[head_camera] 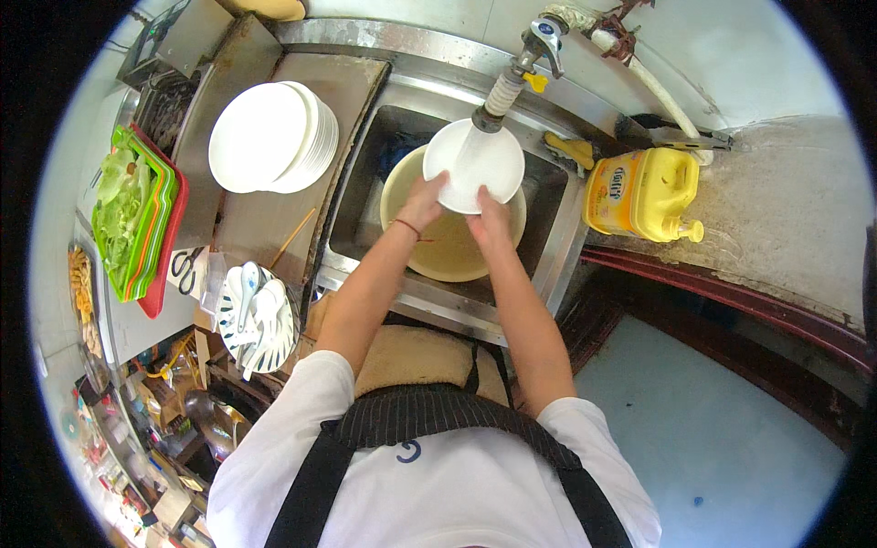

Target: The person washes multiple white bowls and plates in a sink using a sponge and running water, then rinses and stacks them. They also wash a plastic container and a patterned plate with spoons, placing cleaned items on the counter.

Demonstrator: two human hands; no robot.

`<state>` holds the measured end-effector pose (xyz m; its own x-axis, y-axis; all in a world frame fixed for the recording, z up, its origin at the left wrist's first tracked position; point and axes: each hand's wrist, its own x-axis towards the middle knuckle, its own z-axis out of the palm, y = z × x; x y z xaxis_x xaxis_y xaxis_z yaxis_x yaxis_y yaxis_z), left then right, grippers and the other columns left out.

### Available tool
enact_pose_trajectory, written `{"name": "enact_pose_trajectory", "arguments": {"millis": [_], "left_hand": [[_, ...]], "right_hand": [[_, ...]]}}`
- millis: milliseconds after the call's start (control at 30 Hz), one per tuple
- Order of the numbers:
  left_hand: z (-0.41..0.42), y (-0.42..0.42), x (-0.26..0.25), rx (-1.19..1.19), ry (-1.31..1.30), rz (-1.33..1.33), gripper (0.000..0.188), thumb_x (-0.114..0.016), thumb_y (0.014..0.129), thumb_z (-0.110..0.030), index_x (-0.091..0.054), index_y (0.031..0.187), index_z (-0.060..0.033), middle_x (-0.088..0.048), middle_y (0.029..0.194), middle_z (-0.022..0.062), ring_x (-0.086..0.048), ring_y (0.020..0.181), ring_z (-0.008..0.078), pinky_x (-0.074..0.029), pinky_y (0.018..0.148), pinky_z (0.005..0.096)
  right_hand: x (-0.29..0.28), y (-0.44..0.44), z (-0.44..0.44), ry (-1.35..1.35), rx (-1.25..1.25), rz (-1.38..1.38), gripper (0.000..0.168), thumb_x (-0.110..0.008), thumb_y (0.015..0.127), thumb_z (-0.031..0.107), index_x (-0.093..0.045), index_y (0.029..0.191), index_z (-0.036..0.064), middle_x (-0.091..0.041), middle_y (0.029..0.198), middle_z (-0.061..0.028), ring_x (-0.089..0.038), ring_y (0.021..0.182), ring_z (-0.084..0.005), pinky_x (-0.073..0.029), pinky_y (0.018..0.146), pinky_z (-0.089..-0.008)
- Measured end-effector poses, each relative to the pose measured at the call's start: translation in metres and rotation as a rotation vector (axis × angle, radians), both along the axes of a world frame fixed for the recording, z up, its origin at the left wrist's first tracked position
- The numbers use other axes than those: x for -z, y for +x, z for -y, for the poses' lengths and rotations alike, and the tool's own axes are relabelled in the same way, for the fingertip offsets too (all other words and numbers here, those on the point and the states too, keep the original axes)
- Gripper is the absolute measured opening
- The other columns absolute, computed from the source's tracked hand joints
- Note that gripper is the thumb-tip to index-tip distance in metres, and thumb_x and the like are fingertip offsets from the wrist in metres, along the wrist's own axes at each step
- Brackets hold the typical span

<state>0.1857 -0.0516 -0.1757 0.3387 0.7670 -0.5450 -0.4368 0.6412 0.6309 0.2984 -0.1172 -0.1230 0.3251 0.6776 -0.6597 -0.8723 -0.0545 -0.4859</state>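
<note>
Both my hands grip the near rim of a white plate (479, 164), my left hand (426, 198) at its lower left and my right hand (490, 218) at its lower right. Water seems to run onto the plate from the ribbed hose of a wall tap (503, 92) just above it. Under the plate stands a cream-coloured basin (445, 264) with cloudy liquid in it. The basin sits in a stainless-steel sink (356, 205). The plate covers the basin's far right part.
Left of the sink stands a stack of white plates (267, 137). Nearer lies a patterned dish (284, 342) with several spoons (250, 281); scissors (183, 268) and lettuce (123, 192) in stacked green trays (161, 226) are farther left. A yellow detergent jug (640, 195) and a yellow sponge (572, 147) flank the sink's right.
</note>
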Motion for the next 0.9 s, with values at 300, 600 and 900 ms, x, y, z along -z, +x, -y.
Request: {"name": "enact_pose_trajectory", "arguments": {"millis": [300, 600, 900], "left_hand": [[-0.017, -0.029, -0.052, 0.443, -0.069, -0.22, 0.035, -0.058, 0.089, -0.014, -0.049, 0.119, -0.0006, -0.059, 0.11, 0.0102, -0.06, 0.098, 0.0204, -0.053, 0.081, 0.0379], [-0.026, 0.009, -0.084, 0.388, 0.425, -0.392, 0.014, -0.053, 0.09, -0.006, -0.053, 0.104, -0.0038, -0.058, 0.093, 0.0076, -0.055, 0.082, 0.0147, -0.047, 0.072, 0.0288], [-0.013, -0.017, -0.115, 0.305, 0.957, -0.755, 0.011, -0.054, 0.083, 0.001, -0.055, 0.093, -0.004, -0.056, 0.08, 0.0071, -0.051, 0.076, 0.0184, -0.043, 0.072, 0.0311]], "right_hand": [[-0.033, 0.059, 0.02, -0.414, -0.78, 1.193, 0.044, -0.077, 0.068, 0.014, -0.061, 0.106, -0.004, -0.066, 0.096, -0.0175, -0.066, 0.083, -0.0263, -0.05, 0.074, -0.0352], [0.001, 0.099, 0.014, -0.363, -0.58, 1.293, 0.04, -0.07, 0.075, 0.018, -0.059, 0.106, -0.006, -0.066, 0.095, -0.0165, -0.063, 0.088, -0.0253, -0.048, 0.078, -0.0345], [-0.201, 0.092, -0.086, 0.268, -0.101, 1.605, 0.046, -0.037, 0.096, 0.034, -0.048, 0.117, -0.006, -0.049, 0.113, -0.0226, -0.043, 0.111, -0.0351, -0.031, 0.098, -0.0415]]}}
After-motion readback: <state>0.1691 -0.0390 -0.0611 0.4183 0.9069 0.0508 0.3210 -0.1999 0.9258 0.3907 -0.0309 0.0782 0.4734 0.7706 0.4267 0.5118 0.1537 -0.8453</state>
